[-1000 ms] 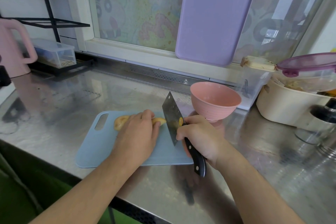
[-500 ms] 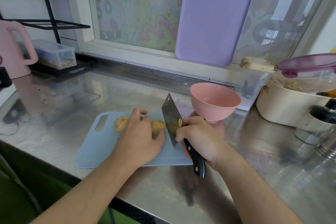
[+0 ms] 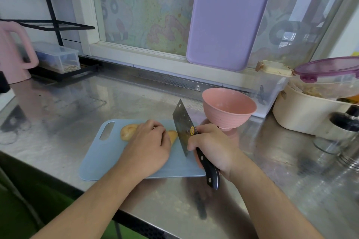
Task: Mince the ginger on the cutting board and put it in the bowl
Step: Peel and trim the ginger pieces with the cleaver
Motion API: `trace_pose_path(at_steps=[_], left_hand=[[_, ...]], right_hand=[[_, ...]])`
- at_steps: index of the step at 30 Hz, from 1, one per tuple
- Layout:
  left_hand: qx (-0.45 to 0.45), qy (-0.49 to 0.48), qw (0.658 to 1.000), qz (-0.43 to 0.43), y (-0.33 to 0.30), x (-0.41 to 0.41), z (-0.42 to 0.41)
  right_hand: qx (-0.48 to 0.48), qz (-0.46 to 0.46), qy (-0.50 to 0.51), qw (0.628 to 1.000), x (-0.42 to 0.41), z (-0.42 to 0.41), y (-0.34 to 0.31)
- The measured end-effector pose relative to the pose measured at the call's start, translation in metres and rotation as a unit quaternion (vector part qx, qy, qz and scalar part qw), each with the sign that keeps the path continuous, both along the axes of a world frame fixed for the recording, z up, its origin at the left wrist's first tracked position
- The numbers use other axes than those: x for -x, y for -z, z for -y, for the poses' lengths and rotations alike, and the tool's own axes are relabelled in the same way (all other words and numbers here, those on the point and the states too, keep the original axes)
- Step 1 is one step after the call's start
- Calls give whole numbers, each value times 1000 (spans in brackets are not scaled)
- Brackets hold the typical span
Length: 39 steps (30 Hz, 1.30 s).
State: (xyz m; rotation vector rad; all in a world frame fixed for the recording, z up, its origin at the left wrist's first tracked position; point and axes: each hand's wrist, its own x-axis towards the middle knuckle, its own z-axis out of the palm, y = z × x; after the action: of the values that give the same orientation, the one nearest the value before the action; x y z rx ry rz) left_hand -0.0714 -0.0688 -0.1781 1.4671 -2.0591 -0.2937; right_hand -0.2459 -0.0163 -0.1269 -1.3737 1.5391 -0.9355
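A yellowish piece of ginger (image 3: 127,131) lies on the pale blue cutting board (image 3: 97,159) on the steel counter. My left hand (image 3: 149,145) covers its middle and holds it down with curled fingers; both ends stick out. My right hand (image 3: 213,145) grips the black handle of a cleaver (image 3: 182,128). The blade stands upright on the board right beside the ginger's right tip. The pink bowl (image 3: 229,108) stands just behind my right hand, off the board, and looks empty.
A lilac board (image 3: 229,15) leans against the window. Clear and cream containers (image 3: 303,114) with a purple lid crowd the right, with a dark-capped glass jar (image 3: 342,134) in front. A pink kettle (image 3: 13,54) and a clear box (image 3: 58,58) stand far left.
My left hand has re-gripped the ginger, fingers now curled over it. The cleaver has shifted slightly left, closer to the ginger's right end.
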Motion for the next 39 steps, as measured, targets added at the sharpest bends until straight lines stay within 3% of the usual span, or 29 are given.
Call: trace_pose_path(at_steps=[32, 39], left_hand=[[-48, 67, 993, -80, -6, -7, -7], [-26, 72, 996, 35, -7, -4, -6]], right_hand=[[-4, -3, -4, 1000, 1, 0, -1], [-4, 0, -1, 1000, 1, 1, 0]])
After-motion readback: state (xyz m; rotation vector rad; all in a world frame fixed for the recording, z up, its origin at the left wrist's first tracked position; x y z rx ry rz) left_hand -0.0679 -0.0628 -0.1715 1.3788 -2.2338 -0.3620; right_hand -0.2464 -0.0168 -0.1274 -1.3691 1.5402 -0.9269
